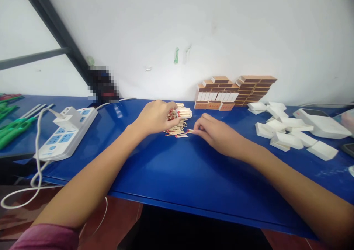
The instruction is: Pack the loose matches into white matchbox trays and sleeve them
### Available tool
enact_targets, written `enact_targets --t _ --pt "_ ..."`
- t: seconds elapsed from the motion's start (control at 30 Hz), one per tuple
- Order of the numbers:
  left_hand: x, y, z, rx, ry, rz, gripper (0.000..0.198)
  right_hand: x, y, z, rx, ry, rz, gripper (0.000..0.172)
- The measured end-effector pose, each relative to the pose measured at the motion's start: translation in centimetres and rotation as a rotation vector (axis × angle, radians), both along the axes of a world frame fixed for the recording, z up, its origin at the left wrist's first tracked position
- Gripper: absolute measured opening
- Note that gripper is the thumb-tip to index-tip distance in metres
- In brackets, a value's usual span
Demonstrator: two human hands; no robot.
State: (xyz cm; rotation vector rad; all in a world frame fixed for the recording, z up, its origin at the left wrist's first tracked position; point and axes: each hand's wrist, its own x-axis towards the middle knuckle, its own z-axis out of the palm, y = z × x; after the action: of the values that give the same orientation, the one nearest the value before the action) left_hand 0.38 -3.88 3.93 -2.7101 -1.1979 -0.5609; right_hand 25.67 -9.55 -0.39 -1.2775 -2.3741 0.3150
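My left hand (159, 116) is closed around the near end of a small white matchbox tray (188, 110), which is filled with red-headed matches. Its thumb and forefinger lie on either side of the tray, and the other fingers are hidden. Beneath and around the tray spreads a pile of loose matches (179, 129) on the blue table (166, 169). Just right of the pile, my right hand (215, 134) pinches a few matches (190, 131) between thumb and fingertips, their red heads pointing left.
Stacked matchboxes (217, 86) stand against the wall, with a second stack (253, 89) beside them. Several white trays (282, 126) lie at the right near a white device (322, 122). At the left are a power strip (66, 134), its white cable (38, 143) and green tools (16, 132).
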Motion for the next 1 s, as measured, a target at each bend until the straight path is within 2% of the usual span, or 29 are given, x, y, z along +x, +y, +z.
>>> enact_targets --t 0.13,0.23,0.33,0.43,0.6,0.77,1.0 --pt "0.9 -1.0 -0.5 -0.051 -0.04 -0.06 0.035 3.0 0.4 0.8 0.095 0.052 -0.076 0.021" --pt "2.2 -2.3 -1.5 -0.153 -0.079 -0.134 0.034 4.0 0.2 1.2 0.13 0.089 -0.12 0.021" --pt "3.3 -3.5 -2.4 -0.252 -0.098 -0.184 0.036 4.1 -0.7 1.4 0.097 0.085 -0.113 0.022" --pt "3.7 -4.1 -2.8 -0.27 -0.062 -0.174 0.036 3.8 -1.6 1.4 0.049 0.048 -0.089 0.023" --pt "3.6 -4.0 -2.9 -0.257 -0.012 -0.175 0.038 3.2 -2.1 0.5 0.003 -0.011 -0.056 0.021" --pt "3.7 -3.9 -3.2 -0.275 0.006 -0.198 0.035 2.3 -2.1 -0.6 0.024 -0.058 -0.056 0.016" --pt "3.8 -3.9 -3.2 -0.283 0.021 -0.201 0.034 2.4 -2.3 -0.3 0.004 -0.043 -0.041 0.017"
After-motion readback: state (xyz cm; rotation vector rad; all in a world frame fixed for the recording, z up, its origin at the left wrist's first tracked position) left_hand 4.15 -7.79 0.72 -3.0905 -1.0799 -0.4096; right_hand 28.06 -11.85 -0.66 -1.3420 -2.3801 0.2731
